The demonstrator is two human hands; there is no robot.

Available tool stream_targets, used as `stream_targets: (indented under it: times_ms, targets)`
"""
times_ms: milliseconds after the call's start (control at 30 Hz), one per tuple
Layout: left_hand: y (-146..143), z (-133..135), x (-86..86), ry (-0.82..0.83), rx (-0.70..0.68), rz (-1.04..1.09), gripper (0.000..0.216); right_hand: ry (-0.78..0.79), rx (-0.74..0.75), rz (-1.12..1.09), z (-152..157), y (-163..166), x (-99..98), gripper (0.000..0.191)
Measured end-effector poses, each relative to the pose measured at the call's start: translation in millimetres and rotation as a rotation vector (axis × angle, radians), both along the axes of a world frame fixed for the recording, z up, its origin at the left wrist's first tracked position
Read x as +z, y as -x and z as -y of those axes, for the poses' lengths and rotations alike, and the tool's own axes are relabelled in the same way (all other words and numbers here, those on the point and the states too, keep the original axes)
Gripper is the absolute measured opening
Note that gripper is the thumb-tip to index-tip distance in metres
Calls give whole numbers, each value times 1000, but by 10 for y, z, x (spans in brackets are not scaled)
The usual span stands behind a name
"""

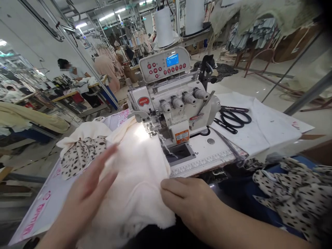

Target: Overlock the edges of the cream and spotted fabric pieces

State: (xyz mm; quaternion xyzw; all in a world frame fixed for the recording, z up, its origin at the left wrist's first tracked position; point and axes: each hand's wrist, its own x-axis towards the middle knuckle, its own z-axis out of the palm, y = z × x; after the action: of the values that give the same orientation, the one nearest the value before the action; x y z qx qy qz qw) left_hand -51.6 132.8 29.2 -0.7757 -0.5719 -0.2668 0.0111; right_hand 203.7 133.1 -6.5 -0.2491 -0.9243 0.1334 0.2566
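My left hand (86, 193) is wide open, its fingers straight and slightly spread, gripping nothing and lying over the bunched cream fabric (135, 180). My right hand (186, 202) sits on that fabric's near edge with the fingers loosely curled - whether it's actually pinching the cloth, I can't tell. The cream fabric lies in a soft heap on the white sewing table (204, 150), reaching up to the presser foot (151, 126) of the overlock machine (168, 100). A piece of black-spotted cream fabric (80, 155) lies to its left, partly tucked beneath the cream folds. Behind the needles, the machine's control panel (163, 64) glows with a small blue screen, and two big white thread cones (163, 27) stand beyond it. To the right of the machine, black-handled scissors (233, 119) rest on a white sheet (261, 122), and more spotted fabric (293, 190) is heaped on a dark blue surface beside my right arm. Off to the left, a co-worker (72, 72) stands at another table - further down the aisle, someone in a peach top (105, 67) faces away.
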Motion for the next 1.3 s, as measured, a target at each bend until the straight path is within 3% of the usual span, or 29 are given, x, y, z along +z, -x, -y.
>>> stream_targets:
  times_ms: [100,200,433,733,1033,1300]
  targets:
    - [36,-299,-300,236,215,-111,52,-58,28,-130,-30,4,62,16]
    - [64,-388,-414,286,276,-145,46,-93,44,-216,-70,12,119,22]
    - [44,-302,-108,240,325,-300,47,-21,33,-229,-106,-93,39,23]
    - [-1,-468,-71,230,342,-469,53,-65,18,-113,-238,-68,-20,29]
    - [-1,-626,44,281,380,-497,59,-89,-27,66,-339,-49,25,15]
    - [142,-557,-49,125,368,-480,47,-203,-45,-128,-337,55,-1,16]
